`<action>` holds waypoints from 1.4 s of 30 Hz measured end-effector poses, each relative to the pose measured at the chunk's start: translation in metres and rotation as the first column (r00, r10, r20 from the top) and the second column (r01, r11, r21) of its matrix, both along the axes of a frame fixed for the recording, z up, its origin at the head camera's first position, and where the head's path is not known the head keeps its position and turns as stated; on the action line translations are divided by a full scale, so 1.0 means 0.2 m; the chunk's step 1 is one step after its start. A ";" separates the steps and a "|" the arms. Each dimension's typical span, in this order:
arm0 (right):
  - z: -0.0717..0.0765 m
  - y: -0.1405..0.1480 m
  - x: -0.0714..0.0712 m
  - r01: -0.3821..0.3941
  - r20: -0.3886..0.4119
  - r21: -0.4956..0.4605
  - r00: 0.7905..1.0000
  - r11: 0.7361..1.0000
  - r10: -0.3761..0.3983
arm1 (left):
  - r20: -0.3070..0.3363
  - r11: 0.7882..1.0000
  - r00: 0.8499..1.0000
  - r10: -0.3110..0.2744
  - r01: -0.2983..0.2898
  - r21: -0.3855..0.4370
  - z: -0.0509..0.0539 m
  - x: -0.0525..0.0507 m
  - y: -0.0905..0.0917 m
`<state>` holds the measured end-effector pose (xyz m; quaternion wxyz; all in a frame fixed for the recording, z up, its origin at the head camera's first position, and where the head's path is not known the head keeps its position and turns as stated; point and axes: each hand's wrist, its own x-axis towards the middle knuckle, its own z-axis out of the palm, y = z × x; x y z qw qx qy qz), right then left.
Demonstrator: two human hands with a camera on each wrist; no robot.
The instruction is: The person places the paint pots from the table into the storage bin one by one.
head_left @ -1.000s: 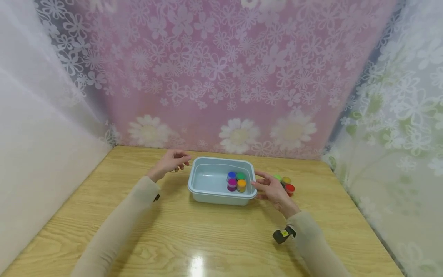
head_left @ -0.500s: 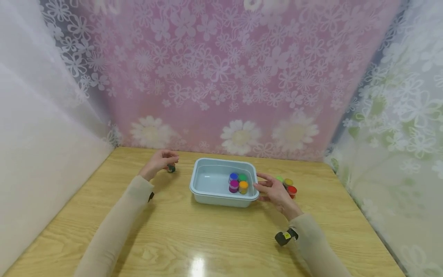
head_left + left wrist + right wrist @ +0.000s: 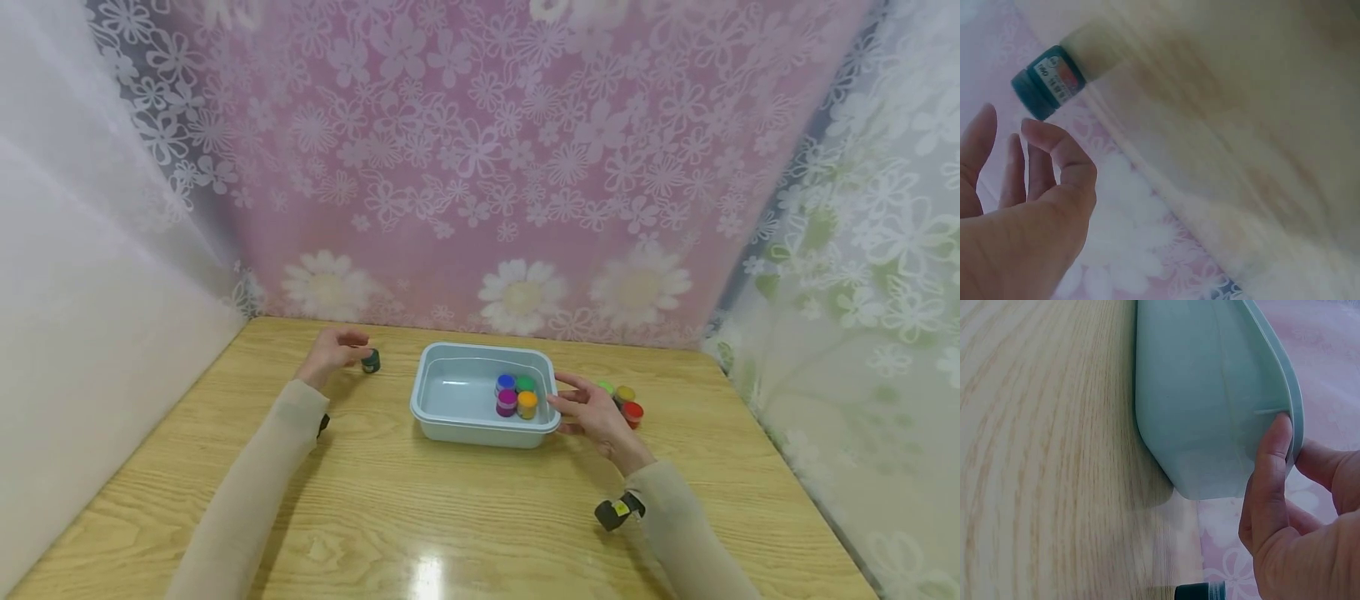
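Observation:
A small dark green paint jar [image 3: 371, 361] stands on the table to the left of the tub. Beside it is my left hand [image 3: 328, 354], fingers loosely bent and holding nothing; the left wrist view shows a small gap between fingertips and jar [image 3: 1050, 81]. My right hand [image 3: 600, 417] pinches the right rim of a pale blue plastic tub [image 3: 472, 433], thumb over the edge and fingers against the outer wall [image 3: 1210, 406]. Inside the tub's right half sit blue [image 3: 506, 384], green [image 3: 525, 383], purple [image 3: 507, 403] and orange [image 3: 527, 405] paint jars.
Light green [image 3: 606, 388], yellow [image 3: 624, 394] and red [image 3: 633, 413] jars stand behind my right hand, partly hidden. A dark-capped jar [image 3: 1200, 592] shows at the bottom of the right wrist view. Floral curtains [image 3: 487, 167] hang along the wooden table's [image 3: 465, 517] back and sides.
My left hand has moved left from the tub's side, set the dark green jar on the table and let go of it. The right hand has stayed on the tub's rim.

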<state>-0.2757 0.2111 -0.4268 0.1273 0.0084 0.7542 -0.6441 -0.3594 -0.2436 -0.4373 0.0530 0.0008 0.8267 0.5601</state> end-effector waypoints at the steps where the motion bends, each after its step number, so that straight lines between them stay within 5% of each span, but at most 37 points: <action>1: 0.00 0.00 0.00 -0.002 0.000 -0.003 1.000 1.000 0.002 | 0.013 1.000 1.000 -0.003 0.003 0.005 0.00 0.00 0.00; 17: 0.01 -0.01 0.01 0.002 -0.007 0.026 1.000 1.000 -0.002 | 0.191 0.995 0.977 -0.094 0.086 0.054 -0.02 -0.04 -0.01; 34: 0.01 -0.01 0.01 0.006 -0.005 0.024 1.000 1.000 -0.006 | 0.214 0.993 0.970 -0.116 0.109 0.044 -0.02 -0.07 0.00; 42: 0.01 0.00 0.01 0.002 -0.005 0.020 1.000 1.000 -0.002 | 0.176 0.979 0.973 -0.147 0.117 0.170 0.03 -0.06 0.04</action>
